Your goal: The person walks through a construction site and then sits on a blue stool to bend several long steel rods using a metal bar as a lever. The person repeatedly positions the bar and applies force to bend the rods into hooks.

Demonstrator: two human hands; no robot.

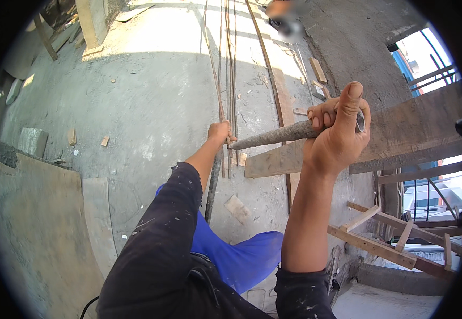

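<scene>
The right grip [340, 125] is clamped on the thick near end of a pole [286, 133], four fingers folded round it and the thumb standing up straight, clear of the surface. The left grip [221, 132] has its fingers curled in, with the narrow end of the pole just beside them; whether that grip is clamped on anything, or touches the pole, I cannot tell. The pole is held above the floor [151, 111], in front of the body, and runs from the right hand leftward to the left one. It is grey-brown and round, with a rough, crusted surface, and it looks wider at the right hand than at the left. A second dark length, like a pipe [212, 191], shows just below the left hand and slants down toward the blue trousers [236, 255]. Long thin rods [230, 58], some rusty brown, stretch from the far side to beside the left hand. To their right lies a long narrow board [281, 101], and a broad plank [395, 125] reaches from behind the right hand to the right side. A wooden frame [371, 244] with crosspieces is at the near right. On the left are a large flat sheet [39, 218] and a grey block [32, 142]. The floor is grey and dusty, sunlit at the far side.
</scene>
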